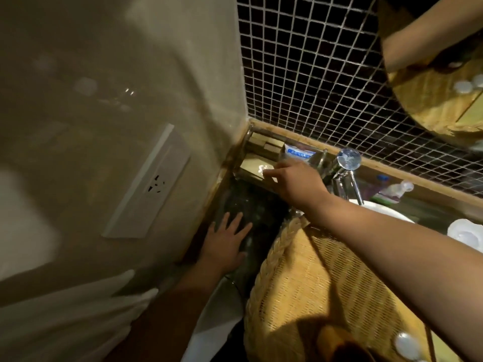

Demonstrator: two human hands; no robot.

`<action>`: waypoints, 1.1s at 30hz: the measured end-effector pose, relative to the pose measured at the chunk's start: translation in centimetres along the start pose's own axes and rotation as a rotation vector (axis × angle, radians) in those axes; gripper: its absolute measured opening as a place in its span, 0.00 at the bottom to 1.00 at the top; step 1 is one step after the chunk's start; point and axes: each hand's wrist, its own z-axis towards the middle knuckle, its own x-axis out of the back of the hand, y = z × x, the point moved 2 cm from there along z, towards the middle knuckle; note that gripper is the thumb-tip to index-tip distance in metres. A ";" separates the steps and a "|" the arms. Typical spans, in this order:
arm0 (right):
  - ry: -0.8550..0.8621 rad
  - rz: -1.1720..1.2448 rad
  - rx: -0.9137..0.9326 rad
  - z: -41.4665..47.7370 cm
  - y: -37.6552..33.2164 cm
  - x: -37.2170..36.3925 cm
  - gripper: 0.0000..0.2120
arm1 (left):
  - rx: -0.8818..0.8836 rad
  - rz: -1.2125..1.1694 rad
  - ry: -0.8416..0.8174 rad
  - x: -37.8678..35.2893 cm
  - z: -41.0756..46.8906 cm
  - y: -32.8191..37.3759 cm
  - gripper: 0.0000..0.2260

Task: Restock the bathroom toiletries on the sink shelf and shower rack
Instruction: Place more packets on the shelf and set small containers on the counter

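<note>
Currently your right hand [292, 184] pinches a small white packet [262, 169] over the sink shelf tray [249, 163]; left hand [226, 241] lies flat, empty. Next: release, then reach into the basket [326, 283].

Dim, warm-toned light fills the bathroom corner, strongest on the woven basket [326, 283] and the right forearm. The chrome tap [349, 159] throws back a bright glare. Deep shadow swallows the dark surface [251, 205] under the left hand [224, 244]. Wide-angle distortion bends the tiled wall [313, 61], and the left plaster wall [104, 74] is soft and blurred.
</note>
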 end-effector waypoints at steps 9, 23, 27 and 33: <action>-0.115 -0.034 -0.084 2.4 1.5 -2.2 0.11 | -0.015 -0.014 0.002 -1.7 1.1 1.2 0.35; -0.263 0.060 -0.210 4.9 1.3 -4.2 0.10 | 0.009 -0.038 -0.081 -1.8 1.5 1.3 0.35; -0.314 0.054 -0.208 4.5 1.8 -4.7 0.13 | 0.020 -0.060 -0.091 -1.7 1.6 1.3 0.34; -0.381 -0.020 -0.126 4.4 2.2 -5.3 0.15 | 0.000 -0.033 -0.076 -1.5 1.4 1.0 0.34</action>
